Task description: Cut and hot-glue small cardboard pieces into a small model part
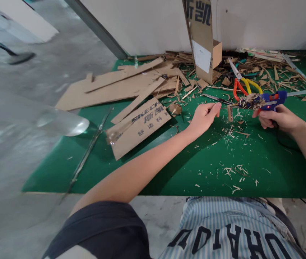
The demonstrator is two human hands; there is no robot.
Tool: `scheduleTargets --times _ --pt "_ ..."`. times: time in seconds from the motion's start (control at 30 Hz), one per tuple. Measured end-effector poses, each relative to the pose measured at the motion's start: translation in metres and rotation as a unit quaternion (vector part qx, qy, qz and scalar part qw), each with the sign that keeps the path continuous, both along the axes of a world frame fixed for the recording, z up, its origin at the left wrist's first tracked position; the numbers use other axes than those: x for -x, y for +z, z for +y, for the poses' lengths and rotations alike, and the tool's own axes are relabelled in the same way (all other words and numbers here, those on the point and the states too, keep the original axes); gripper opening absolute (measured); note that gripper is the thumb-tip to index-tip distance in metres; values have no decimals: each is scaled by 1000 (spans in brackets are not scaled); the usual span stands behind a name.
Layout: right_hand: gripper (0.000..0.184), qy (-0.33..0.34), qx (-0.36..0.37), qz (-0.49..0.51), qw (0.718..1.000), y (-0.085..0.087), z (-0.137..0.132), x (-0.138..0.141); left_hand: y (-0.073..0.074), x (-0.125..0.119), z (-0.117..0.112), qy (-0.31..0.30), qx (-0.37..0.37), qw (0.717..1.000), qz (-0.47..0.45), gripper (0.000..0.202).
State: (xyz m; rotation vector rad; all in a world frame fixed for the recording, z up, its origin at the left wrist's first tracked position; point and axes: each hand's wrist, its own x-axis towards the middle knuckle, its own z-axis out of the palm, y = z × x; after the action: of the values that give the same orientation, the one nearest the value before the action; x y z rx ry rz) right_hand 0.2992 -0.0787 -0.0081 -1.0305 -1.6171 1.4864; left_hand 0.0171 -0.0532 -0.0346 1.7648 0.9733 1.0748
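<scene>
My right hand (275, 119) grips a blue hot glue gun (274, 99) with a red light, its nozzle pointing left into a small clump of cardboard shreds (250, 100). My left hand (204, 117) rests on the green mat (169, 169), fingers pinched together at a thin strip that runs toward the clump. Just behind the clump lie orange-and-yellow-handled scissors (243, 84).
Flat cardboard sheets (120, 86) and a printed piece (139, 126) lie at the left. An upright cardboard panel (201, 36) leans at the wall beside a small box. Cardboard scraps cover the back of the mat. The glue gun's black cord (284, 144) trails to the right.
</scene>
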Motion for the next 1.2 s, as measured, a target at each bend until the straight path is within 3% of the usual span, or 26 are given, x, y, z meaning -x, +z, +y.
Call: scheduleTargets --times 0.13,0.37,1.03,1.2 --pt "23 -6 4 10 1000 0 0 0 2 -1 -1 8 -49 998 25 51" --pt "24 -13 19 11 1000 0 0 -2 5 -2 -3 -6 -55 998 23 40" --pt "28 -5 30 1 1000 0 2 -4 1 0 -1 5 -116 992 49 41" --pt "29 4 30 5 1000 1 1 -3 2 0 -2 14 -103 993 47 41"
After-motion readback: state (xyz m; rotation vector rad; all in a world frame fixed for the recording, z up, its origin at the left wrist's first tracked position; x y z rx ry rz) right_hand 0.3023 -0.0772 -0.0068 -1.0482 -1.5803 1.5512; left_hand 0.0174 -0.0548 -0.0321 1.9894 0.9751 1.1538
